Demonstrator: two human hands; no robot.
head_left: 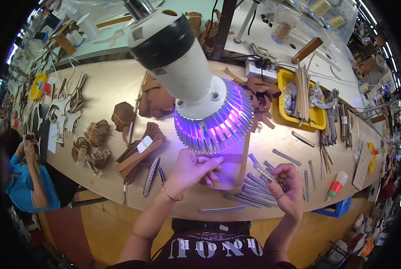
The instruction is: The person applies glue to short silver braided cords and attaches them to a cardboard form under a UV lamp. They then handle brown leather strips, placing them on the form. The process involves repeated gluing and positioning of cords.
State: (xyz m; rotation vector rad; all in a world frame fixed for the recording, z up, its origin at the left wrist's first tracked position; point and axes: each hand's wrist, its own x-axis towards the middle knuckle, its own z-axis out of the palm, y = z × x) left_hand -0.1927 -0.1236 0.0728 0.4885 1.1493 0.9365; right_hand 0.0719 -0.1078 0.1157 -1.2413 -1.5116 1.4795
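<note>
My left hand (192,169) pinches one end of a thin brown leather strip (231,158) and holds it flat under the purple glow of a finned white lamp (209,117). My right hand (287,183) grips a narrow grey patterned strip (267,174) between thumb and fingers, just right of the lamp. Below both hands lies a fan of several more grey strips (249,190) on the tan worktable (115,85). A small wooden board (231,177) sits under the lit area.
Bundles of brown leather pieces (140,150) lie to the left, a yellow tray (308,114) of strips to the right, and a glue bottle (337,184) near the right edge. Another person in a blue top (23,184) sits at the left end.
</note>
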